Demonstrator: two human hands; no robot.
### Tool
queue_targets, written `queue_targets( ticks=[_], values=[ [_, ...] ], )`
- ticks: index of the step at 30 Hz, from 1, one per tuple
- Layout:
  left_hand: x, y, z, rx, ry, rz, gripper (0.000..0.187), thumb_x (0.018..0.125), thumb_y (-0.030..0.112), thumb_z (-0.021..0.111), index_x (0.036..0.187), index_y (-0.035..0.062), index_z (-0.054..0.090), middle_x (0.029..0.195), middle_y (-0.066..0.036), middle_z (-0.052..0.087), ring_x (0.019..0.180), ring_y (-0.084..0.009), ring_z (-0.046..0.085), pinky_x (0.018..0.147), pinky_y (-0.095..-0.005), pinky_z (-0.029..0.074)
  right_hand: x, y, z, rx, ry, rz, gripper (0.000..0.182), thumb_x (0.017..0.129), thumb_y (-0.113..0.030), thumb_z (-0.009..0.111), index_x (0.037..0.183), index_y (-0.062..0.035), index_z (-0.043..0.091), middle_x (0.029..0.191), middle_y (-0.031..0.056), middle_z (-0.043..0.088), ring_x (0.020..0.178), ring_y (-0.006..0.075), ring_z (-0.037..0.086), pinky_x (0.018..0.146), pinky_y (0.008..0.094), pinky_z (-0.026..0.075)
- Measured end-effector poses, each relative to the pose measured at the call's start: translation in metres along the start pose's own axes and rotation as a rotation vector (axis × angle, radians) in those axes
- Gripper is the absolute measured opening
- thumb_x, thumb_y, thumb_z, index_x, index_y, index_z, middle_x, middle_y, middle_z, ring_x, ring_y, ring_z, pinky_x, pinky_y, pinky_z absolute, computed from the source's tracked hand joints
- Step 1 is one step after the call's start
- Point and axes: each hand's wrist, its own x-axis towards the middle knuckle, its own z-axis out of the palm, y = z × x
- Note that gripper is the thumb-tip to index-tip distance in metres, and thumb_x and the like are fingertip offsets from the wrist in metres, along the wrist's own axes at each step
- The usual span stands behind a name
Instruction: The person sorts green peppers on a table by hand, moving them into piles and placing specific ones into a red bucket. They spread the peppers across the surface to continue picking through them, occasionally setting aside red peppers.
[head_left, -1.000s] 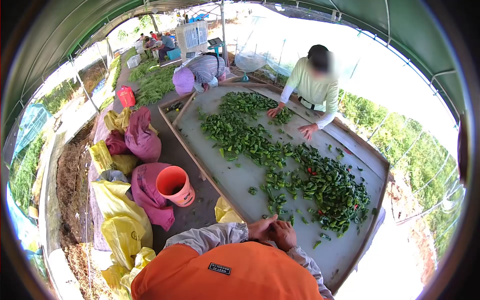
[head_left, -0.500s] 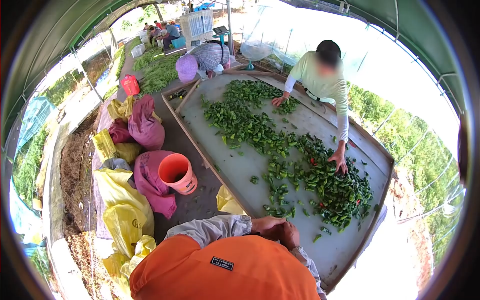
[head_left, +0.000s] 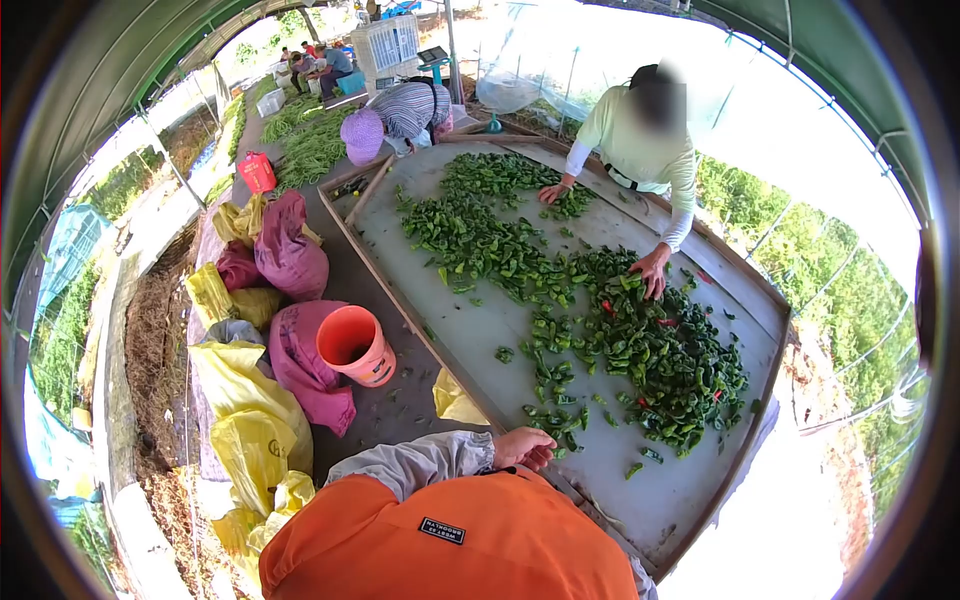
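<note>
Green peppers (head_left: 680,390), with a few red ones among them, lie spread over a large wood-framed table (head_left: 480,345). My left hand (head_left: 525,449) is at the table's near edge, close to the lower left end of the peppers. Its fingers are curled together, and what they hold, if anything, is too small to make out. My right hand is hidden behind the orange garment (head_left: 450,540) on my body. Across the table a person in a pale green top (head_left: 640,140) has both hands on the peppers.
An orange bucket (head_left: 355,345) stands left of the table, beside pink sacks (head_left: 292,250) and yellow bags (head_left: 250,400). Another person in a purple hat (head_left: 362,136) bends at the far corner. Farther back, people sit near green stalks (head_left: 315,150) on the ground.
My hands were together at the edge; my right hand has dropped out of sight and my left has stayed near there. The other person's hand on the near pile has moved up and left.
</note>
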Motion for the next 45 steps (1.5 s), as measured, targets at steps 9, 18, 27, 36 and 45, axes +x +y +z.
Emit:
queue_targets(
  ticks=[9,18,27,36,45],
  values=[
    [0.01,0.018,-0.026,-0.004,0.106,-0.051,0.02,0.094,0.026,0.051,0.1,0.0087,0.057,0.082,-0.003,0.062,0.069,-0.0165,0.06,0.057,-0.0308,0.049,0.05,-0.036,0.0,0.037,0.137,0.058,0.027,0.081,-0.032,0.055,0.093,-0.013,0.07,0.089,0.0129,0.069,0.084,0.0366,0.065,0.073,0.0437,0.052],
    [0.018,0.047,-0.079,-0.069,0.13,-0.066,0.016,0.092,0.025,0.053,0.097,0.0104,0.058,0.078,-0.002,0.063,0.065,-0.0162,0.061,0.055,-0.0311,0.049,0.079,-0.066,-0.019,0.029,0.137,0.122,0.027,0.08,-0.031,0.055,0.093,-0.0135,0.07,0.088,0.0122,0.069,0.084,0.0358,0.065,0.074,0.043,0.052],
    [0.03,0.066,-0.13,-0.187,0.221,-0.073,0.014,0.09,0.02,0.056,0.096,0.0077,0.058,0.077,-0.004,0.061,0.063,-0.017,0.06,0.053,-0.0304,0.049,0.098,-0.071,-0.035,0.075,0.362,0.112,0.025,0.081,-0.029,0.055,0.092,-0.0133,0.07,0.087,0.0126,0.069,0.084,0.034,0.066,0.074,0.042,0.052],
    [0.03,0.082,-0.162,-0.138,0.25,-0.032,0.014,0.092,0.018,0.053,0.098,0.0075,0.059,0.079,-0.005,0.062,0.068,-0.0176,0.062,0.057,-0.0306,0.052,0.122,-0.092,-0.064,0.183,0.527,0.219,0.024,0.084,-0.032,0.054,0.093,-0.0153,0.068,0.085,0.0124,0.068,0.079,0.0317,0.066,0.067,0.0412,0.05],
    [0.029,0.09,-0.16,0.009,0.246,-0.127,0.011,0.092,0.016,0.053,0.099,0.0092,0.058,0.082,-0.002,0.063,0.069,-0.0145,0.062,0.059,-0.029,0.052,0.121,-0.084,-0.069,0.343,0.843,0.288,0.023,0.085,-0.027,0.053,0.099,-0.0153,0.068,0.095,0.0109,0.067,0.087,0.0327,0.064,0.077,0.0397,0.05]
  ],
)
